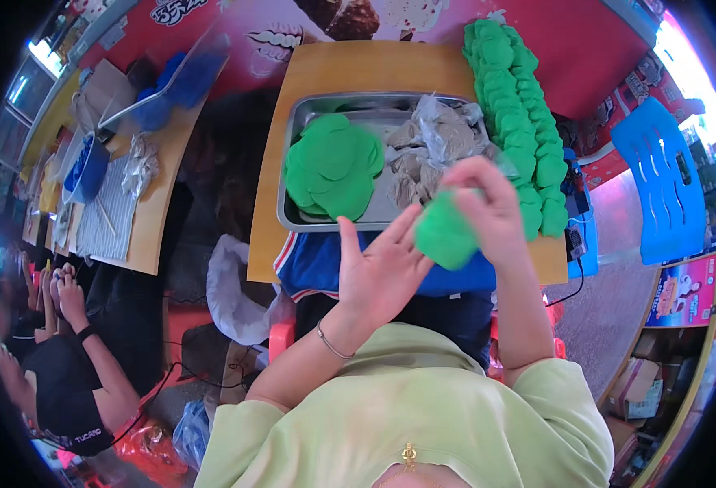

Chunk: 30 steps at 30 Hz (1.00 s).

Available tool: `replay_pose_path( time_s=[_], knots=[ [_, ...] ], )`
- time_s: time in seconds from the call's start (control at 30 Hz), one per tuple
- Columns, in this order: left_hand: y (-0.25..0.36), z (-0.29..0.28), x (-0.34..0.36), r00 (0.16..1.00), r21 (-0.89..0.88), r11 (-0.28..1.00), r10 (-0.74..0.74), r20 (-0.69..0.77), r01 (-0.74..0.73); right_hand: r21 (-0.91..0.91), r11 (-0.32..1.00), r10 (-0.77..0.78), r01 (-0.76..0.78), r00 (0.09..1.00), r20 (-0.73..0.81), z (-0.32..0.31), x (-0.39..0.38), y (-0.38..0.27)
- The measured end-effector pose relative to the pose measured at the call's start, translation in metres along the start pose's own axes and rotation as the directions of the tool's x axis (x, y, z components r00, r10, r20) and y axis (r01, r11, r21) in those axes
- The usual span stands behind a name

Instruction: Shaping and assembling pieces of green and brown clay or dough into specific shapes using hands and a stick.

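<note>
In front of me my right hand (488, 207) pinches a soft green round dough wrapper (447, 234), blurred by motion. My left hand (382, 272) is open, palm up with thumb spread, its fingertips against or just behind the wrapper's left edge. Beyond them on the table is a metal tray (287, 195). A loose pile of flat green wrappers (333, 167) fills its left side. On the right lie grey-brown lumps (406, 175) partly covered by a crumpled clear plastic bag (447, 126). Rows of gathered green pieces (516, 122) stand at the table's right edge.
The wooden table (374, 61) has a blue cloth (317, 260) at its near edge. A white-lined bin (240, 293) is below left. At far left, a person (69, 374) sits near another table (150, 211). A blue plastic chair (663, 183) stands right.
</note>
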<state>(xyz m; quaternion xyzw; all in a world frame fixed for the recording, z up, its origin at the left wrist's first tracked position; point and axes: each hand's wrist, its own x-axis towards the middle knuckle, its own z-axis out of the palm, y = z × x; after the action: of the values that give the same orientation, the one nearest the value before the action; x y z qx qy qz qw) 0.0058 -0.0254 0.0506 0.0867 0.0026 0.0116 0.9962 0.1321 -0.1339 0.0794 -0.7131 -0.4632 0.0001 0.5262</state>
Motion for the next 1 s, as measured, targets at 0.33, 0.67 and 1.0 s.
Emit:
replay_pose_path(
  time_s=[0.33,0.67,1.0],
  knots=[
    [-0.011,-0.002,0.006,0.989,0.281,0.959,0.018,-0.148,0.024,-0.044,0.977,0.204,-0.209,0.974,-0.102,-0.008,-0.005,-0.005],
    [-0.011,0.003,0.017,0.997,0.075,0.997,0.024,-0.067,-0.019,0.746,0.569,0.201,-0.345,0.938,0.281,-0.019,-0.015,-0.01],
    [-0.015,0.007,0.004,0.985,0.111,0.994,0.015,-0.174,0.004,-0.429,0.896,-0.184,0.115,0.975,-0.122,0.004,-0.029,-0.007]
  ],
)
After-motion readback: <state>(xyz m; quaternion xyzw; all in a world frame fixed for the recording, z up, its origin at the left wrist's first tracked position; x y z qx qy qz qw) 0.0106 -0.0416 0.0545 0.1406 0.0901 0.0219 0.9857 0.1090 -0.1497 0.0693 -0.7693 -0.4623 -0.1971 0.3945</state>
